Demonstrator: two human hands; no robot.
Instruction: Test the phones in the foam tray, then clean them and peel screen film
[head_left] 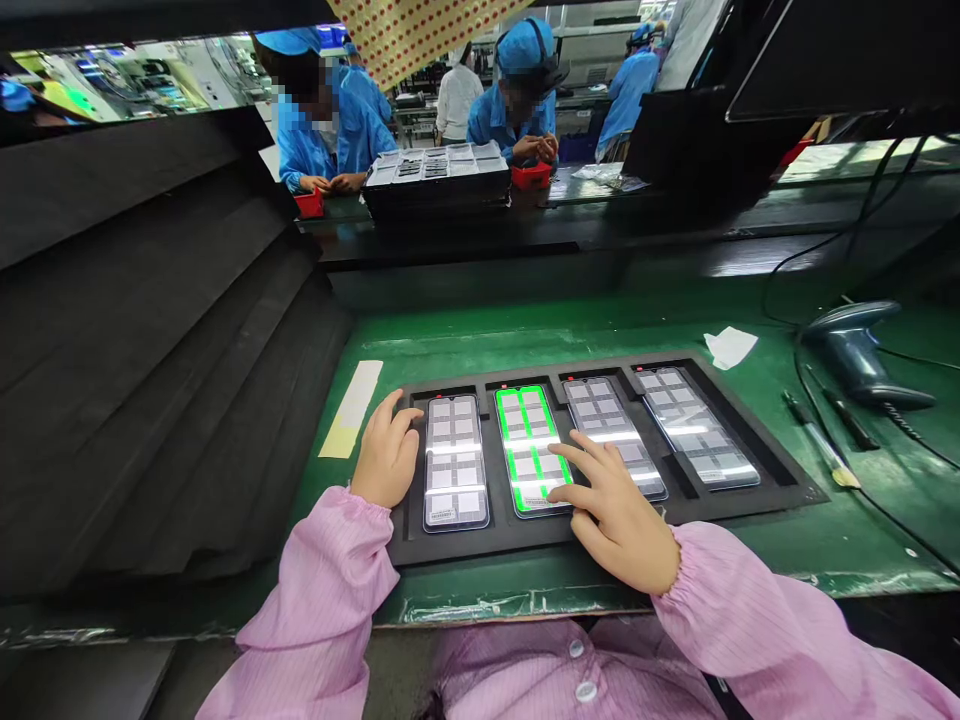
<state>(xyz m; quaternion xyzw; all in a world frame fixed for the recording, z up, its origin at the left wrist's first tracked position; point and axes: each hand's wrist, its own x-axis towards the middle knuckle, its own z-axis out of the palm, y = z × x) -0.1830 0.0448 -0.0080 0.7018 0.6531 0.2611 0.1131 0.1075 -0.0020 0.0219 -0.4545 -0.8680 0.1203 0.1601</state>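
A black foam tray point(525, 540) lies on the green table with several smartphones in a row in its slots. My left hand point(388, 450) rests at the tray's left end, fingers bent and apart, the fingertips near the upper left of the leftmost phone point(457, 442). Over the lower right of the phone with a bright green and white screen point(534, 430) is my right hand point(619, 515), its fingers spread and fingertips at the glass. A third phone point(600, 410) is partly covered by that hand. The rightmost phone point(697, 430) sits slightly slanted. Other screens show pale grids.
Stacked black foam trays point(150, 380) rise on the left. A paper strip point(351, 410) and a torn white paper point(730, 347) lie on the table. At right are a barcode scanner point(859, 355), pens point(817, 435) and cables. Co-workers in blue sit beyond, near red bins point(531, 177).
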